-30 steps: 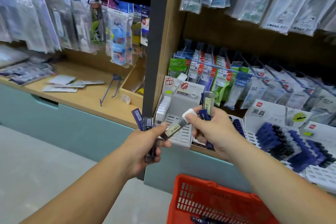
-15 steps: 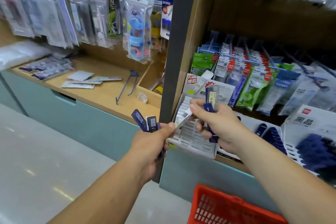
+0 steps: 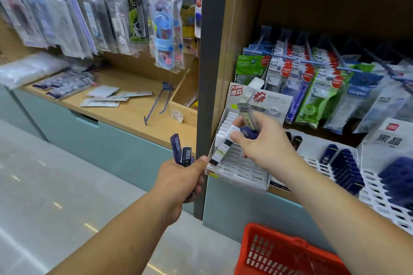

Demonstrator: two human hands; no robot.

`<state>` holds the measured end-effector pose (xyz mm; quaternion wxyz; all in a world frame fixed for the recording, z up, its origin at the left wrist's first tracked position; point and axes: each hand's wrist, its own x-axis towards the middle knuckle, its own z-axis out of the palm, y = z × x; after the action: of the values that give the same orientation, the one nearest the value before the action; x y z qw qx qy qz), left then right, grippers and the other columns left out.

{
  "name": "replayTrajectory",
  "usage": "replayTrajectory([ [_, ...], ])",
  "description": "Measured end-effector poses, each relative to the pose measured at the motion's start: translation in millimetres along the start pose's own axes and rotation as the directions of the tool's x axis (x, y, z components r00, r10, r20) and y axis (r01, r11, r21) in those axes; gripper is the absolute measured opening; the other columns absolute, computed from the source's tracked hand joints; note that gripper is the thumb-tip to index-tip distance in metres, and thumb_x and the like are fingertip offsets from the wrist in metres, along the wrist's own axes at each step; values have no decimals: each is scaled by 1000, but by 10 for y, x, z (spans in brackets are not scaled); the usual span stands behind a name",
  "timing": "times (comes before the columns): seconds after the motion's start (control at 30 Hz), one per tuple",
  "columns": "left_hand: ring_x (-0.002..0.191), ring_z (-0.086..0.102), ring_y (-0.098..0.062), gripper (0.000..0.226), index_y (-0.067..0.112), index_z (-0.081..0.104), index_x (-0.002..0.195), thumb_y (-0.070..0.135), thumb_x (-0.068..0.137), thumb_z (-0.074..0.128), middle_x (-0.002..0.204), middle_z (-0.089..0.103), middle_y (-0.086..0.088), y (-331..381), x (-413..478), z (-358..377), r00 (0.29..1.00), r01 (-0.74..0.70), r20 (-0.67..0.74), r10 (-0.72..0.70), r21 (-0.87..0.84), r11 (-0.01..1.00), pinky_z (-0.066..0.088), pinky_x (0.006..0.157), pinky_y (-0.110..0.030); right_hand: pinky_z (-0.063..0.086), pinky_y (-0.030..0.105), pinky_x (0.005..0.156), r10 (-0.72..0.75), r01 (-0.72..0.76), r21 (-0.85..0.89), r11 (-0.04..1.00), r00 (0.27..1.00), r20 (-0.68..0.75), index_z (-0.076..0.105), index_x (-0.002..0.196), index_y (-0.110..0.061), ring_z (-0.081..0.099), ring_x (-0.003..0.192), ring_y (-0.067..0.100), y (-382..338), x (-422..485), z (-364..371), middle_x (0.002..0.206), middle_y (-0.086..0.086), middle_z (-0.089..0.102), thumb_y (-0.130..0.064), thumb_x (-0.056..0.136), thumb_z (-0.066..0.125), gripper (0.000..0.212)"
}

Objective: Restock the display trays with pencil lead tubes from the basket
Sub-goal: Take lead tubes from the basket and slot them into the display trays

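Left hand (image 3: 178, 183), right hand (image 3: 266, 147), each around tubes (image 3: 181, 152)

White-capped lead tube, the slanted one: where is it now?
Head view, centre: the white-capped tube is pinched in the right hand over the white slotted tray, just right of the dark shelf post, lower end near the left hand.

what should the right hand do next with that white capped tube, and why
Probably lower the white-capped tube pinched in the right hand into an empty slot of the white tray beneath it, beside the row of white caps standing there. The caps match, and the hand hovers over that tray. The left hand grips blue tubes.
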<state>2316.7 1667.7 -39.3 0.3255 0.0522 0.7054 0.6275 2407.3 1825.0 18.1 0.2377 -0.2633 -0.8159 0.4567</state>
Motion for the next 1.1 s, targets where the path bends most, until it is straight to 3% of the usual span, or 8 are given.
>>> replayTrajectory([
  [0.1,56,54,-18,28,16,61,89,41,95,72,61,58,-2,25,-64,-31,999,31,31,-32,49,998,57,62,-32,49,16,75,-55,56,-72,996,998,12,63,102,-27,61,80,0,-7,-17,24,90,-17,64,-19,91,77,19],
  [0.2,56,57,-18,31,15,62,92,44,94,71,64,59,-4,38,-113,-66,997,44,53,-49,95,994,64,69,-39,45,12,70,-83,86,-130,988,996,31,59,90,-32,61,79,1,6,-37,61,84,-14,64,-21,90,77,21],
  [0.47,59,58,-16,32,14,63,96,44,93,72,66,60,-4,16,-141,-109,996,24,80,-37,156,987,62,65,-33,49,31,70,-179,218,-361,907,974,141,48,85,-34,59,82,17,-6,-94,103,87,-7,60,-17,93,73,32],
  [0.6,61,63,-16,35,15,63,92,48,92,72,67,63,-3,38,-169,-116,986,20,157,-46,163,986,64,71,-40,55,40,81,-191,235,-397,888,970,148,58,92,-32,63,90,20,69,-117,156,96,-3,66,-20,91,74,21],
  [0.77,54,56,-12,33,19,60,89,50,92,72,66,59,1,71,-213,-75,974,-23,227,-25,204,979,52,53,-26,49,19,71,-106,112,-102,988,992,64,68,85,-28,64,75,5,-13,-107,95,81,-8,71,-23,89,78,11],
  [0.87,57,50,-13,29,19,59,85,43,93,74,63,55,2,98,-259,18,948,-99,318,26,214,972,41,51,-26,43,11,55,-73,59,69,996,974,217,73,91,-16,55,55,-1,-173,-143,-3,64,-12,65,-16,91,76,3],
  [1.0,58,52,-14,22,16,60,86,33,97,70,67,56,-2,225,-375,173,906,-159,418,75,170,973,40,51,-26,29,20,42,27,-103,152,983,900,436,70,101,-7,40,44,8,-269,-202,-197,50,-10,54,-11,98,68,6],
  [1.1,63,59,-16,20,13,65,94,32,98,70,73,64,-5,312,-468,277,885,-178,455,100,131,975,44,54,-27,26,23,45,34,-104,150,983,913,406,69,97,-7,36,47,14,-273,-194,-355,53,-5,50,-14,96,70,7],
])
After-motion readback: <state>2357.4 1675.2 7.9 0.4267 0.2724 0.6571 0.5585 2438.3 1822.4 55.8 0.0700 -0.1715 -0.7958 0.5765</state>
